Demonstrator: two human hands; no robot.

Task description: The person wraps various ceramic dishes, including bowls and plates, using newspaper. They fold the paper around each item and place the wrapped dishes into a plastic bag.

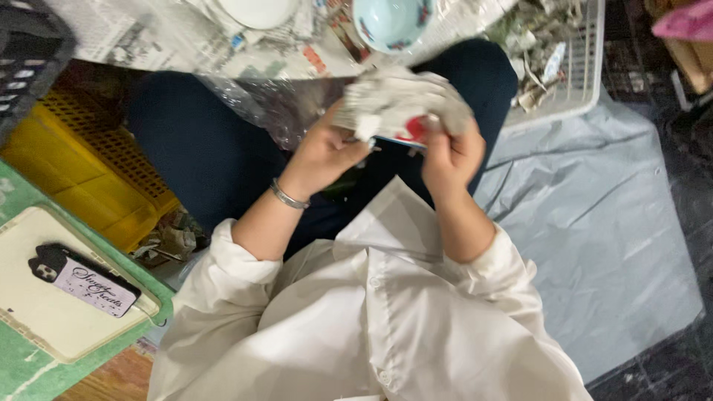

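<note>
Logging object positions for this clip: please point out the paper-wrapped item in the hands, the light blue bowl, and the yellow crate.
paper-wrapped item (397,100), head view, on the crumpled paper.
light blue bowl (390,22), head view, on its inside.
yellow crate (82,160), head view, on its perforated side.

Crumpled matt newspaper wrap (401,104) covers a glossy red-and-white glazed piece (414,131). A smooth metal bangle (288,197) shines at 1 wrist. Nearby: a glossy glazed ceramic bowl (390,22), clear crinkled plastic film (275,104), a yellow perforated plastic crate (82,156), soft white cloth shirt (371,327).
</note>
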